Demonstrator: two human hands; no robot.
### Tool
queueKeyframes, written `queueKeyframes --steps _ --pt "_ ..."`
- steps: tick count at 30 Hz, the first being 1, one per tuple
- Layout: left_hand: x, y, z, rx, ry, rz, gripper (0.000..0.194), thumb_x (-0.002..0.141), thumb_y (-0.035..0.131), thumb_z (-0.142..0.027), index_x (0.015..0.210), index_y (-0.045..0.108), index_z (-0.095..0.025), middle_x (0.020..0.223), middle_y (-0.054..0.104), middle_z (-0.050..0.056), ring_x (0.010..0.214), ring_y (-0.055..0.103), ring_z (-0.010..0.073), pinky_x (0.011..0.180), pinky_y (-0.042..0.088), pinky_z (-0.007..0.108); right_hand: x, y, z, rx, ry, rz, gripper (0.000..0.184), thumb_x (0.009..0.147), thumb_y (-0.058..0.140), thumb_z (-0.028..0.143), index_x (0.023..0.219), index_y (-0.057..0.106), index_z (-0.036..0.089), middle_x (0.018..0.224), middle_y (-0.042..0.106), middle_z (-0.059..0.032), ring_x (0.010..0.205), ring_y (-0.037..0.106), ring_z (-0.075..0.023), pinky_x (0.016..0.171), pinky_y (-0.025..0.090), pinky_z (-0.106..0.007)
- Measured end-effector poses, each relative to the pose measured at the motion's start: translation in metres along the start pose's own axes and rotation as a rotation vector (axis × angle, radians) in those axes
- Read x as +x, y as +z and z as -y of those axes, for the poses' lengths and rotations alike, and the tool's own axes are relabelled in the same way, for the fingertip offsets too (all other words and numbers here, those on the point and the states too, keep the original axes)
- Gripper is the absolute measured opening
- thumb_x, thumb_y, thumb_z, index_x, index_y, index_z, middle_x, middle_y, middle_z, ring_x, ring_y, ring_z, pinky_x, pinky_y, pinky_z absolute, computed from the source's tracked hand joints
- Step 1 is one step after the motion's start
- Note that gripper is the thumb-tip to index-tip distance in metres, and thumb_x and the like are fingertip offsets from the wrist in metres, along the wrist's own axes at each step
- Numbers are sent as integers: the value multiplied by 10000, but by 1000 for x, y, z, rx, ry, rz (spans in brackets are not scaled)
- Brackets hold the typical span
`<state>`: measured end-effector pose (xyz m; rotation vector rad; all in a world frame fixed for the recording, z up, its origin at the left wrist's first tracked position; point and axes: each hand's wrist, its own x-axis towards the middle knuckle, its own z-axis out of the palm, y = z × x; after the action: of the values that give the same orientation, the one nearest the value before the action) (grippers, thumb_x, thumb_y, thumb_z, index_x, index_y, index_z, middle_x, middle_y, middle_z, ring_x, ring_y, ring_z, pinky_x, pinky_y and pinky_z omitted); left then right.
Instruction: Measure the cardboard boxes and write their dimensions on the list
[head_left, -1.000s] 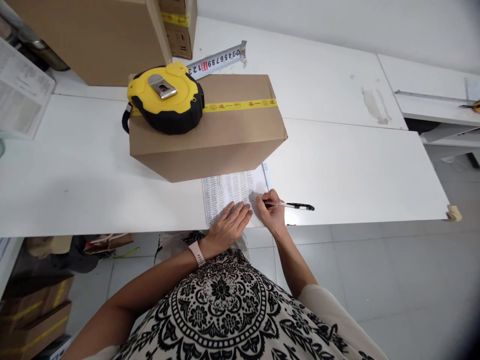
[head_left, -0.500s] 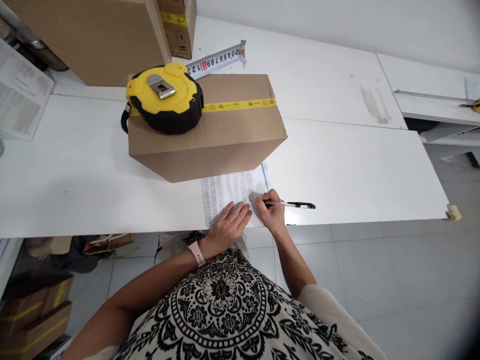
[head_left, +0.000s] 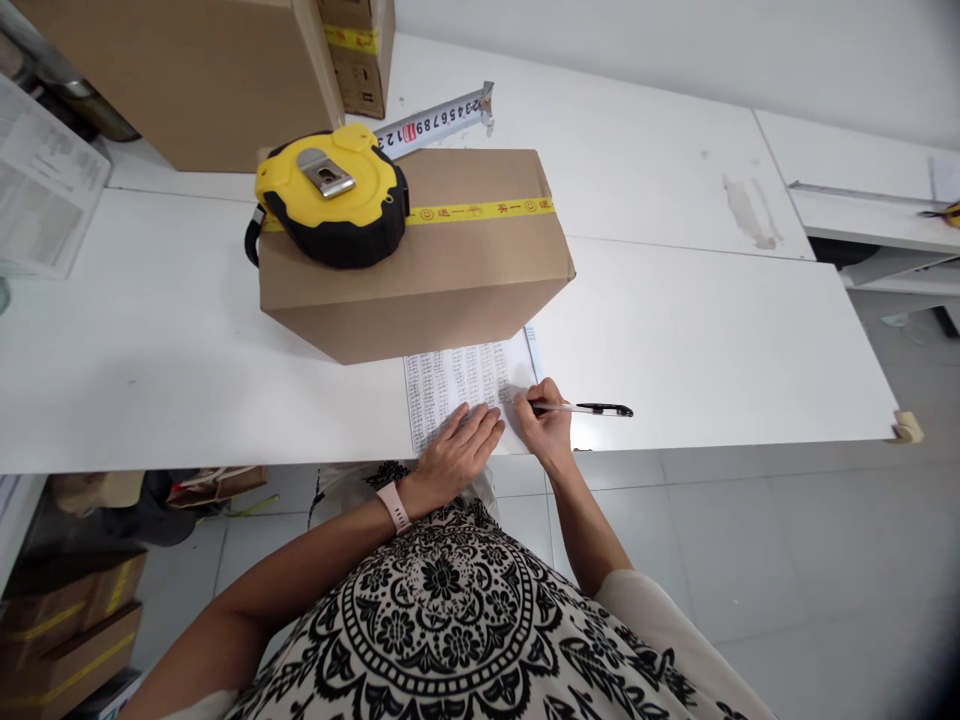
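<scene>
My right hand [head_left: 545, 424] is closed around a pen [head_left: 592, 409], its tip down at the paper and hidden by my fingers. Rows of handwriting in columns cover the sheet of paper [head_left: 457, 385]. Flat on the lower part of that sheet lies my left hand [head_left: 460, 447], fingers stretched out and holding nothing. Just beyond the hands a cardboard box [head_left: 465, 265] with yellow printed tape stands over the sheet's far end. On top of the box rests a yellow and black tape measure [head_left: 337, 200], its blade partly pulled out.
The white table [head_left: 697, 350] ends close to my body. A large carton [head_left: 202, 80] and a smaller taped box [head_left: 360, 70] stand at the back left. Papers in a clear holder [head_left: 45, 180] are at the far left. Taped boxes [head_left: 82, 630] sit on the floor below.
The view has shifted very slightly. Both hands, the pen, the box and the tape measure stay essentially where they were.
</scene>
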<state>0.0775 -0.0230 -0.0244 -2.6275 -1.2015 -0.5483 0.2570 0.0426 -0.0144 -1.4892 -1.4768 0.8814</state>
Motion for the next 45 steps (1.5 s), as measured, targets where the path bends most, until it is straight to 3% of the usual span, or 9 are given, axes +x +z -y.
queueKeyframes --steps 13,21,26,32,35,37,39,42,45 --pt "-3 4 -1 -8 -23 19 364 1055 472 -199 1389 568 -91 1475 615 129 1396 550 254 1244 350 451 0 1 -5 8 10 -20 290 851 658 295 714 407 250 569 441 82 514 395 -105 536 334 -268" --pt "-1 3 -1 8 -8 6 362 1044 487 -184 1376 585 -79 1460 628 130 1369 573 263 1217 388 455 0 0 -2 14 18 -15 287 844 655 280 706 406 250 563 424 83 515 390 -106 532 324 -267" --pt "-2 4 -1 4 -14 9 367 1046 484 -190 1383 584 -82 1462 627 122 1370 571 262 1216 391 456 -1 1 -2 49 15 -118 293 868 662 319 716 422 248 596 457 69 538 403 -112 546 343 -275" --pt "-4 6 2 -51 -15 7 380 1028 514 -170 1393 568 -82 1452 634 128 1363 576 277 1217 383 468 3 1 -8 136 -12 -212 233 903 688 434 925 565 237 777 570 27 635 509 -132 599 423 -290" --pt "-3 4 2 -158 -35 64 418 1010 548 -180 1416 537 -80 1476 609 153 1400 540 293 1218 384 478 8 -4 -15 44 -39 -220 234 957 612 448 1074 610 245 937 668 -16 757 604 -165 687 480 -315" --pt "1 -4 3 -290 -78 86 430 999 585 -240 1400 538 -90 1469 610 166 1398 541 303 1198 417 490 11 -8 -18 -123 -91 -212 233 1013 508 408 1136 630 251 1014 706 -44 877 639 -201 785 500 -350" --pt "6 -23 8 -432 -155 35 442 988 609 -300 1385 536 -120 1447 620 171 1378 557 296 1145 482 482 16 -10 -20 -366 -155 -192 271 1037 428 327 1164 652 245 1061 720 -78 989 629 -246 864 486 -395" --pt "18 -71 32 -489 -230 -228 434 968 638 -290 1376 529 -190 1411 631 152 1371 556 285 1086 522 496 22 -7 -19 -714 -177 -170 336 1016 408 216 1234 664 217 1204 704 -137 1140 573 -309 911 446 -438" --pt "34 -127 75 -273 -289 -557 406 911 708 -258 1295 577 -236 1364 647 105 1338 566 298 1110 463 558 27 -1 -16 -865 -169 -171 419 1004 391 164 1356 615 196 1329 669 -155 1238 528 -326 940 419 -444"
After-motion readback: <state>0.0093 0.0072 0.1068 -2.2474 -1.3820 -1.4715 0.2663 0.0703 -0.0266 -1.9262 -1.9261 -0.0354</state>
